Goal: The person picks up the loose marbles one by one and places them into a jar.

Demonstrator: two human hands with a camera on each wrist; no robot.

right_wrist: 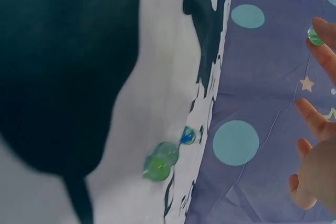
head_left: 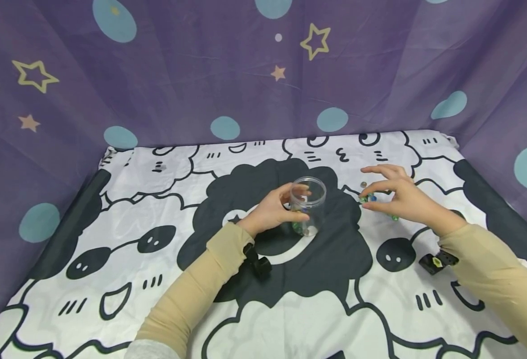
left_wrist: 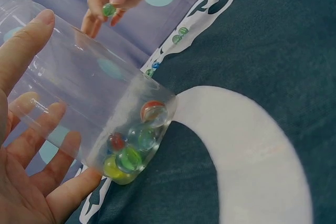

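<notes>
My left hand (head_left: 270, 212) grips a clear, open-topped plastic jar (head_left: 316, 212), thumb on one side and fingers round the other. The jar tilts in the left wrist view, where several glass marbles (left_wrist: 128, 159) lie at its bottom, among them green, yellow and reddish ones. To the right of the jar, my right hand (head_left: 398, 199) pinches a green marble (left_wrist: 108, 9) between thumb and index finger, the other fingers spread. That marble is apart from the jar's rim. Near the right hand, loose green marbles (right_wrist: 157, 167) and a blue one (right_wrist: 188, 136) rest on the cloth.
A black-and-white cartoon-patterned cloth (head_left: 286, 324) covers the table. Another small marble (head_left: 364, 184) lies behind the right hand's fingers, and a green one (head_left: 395, 218) below the palm. A purple curtain (head_left: 245, 75) with stars and dots hangs behind the table's back edge.
</notes>
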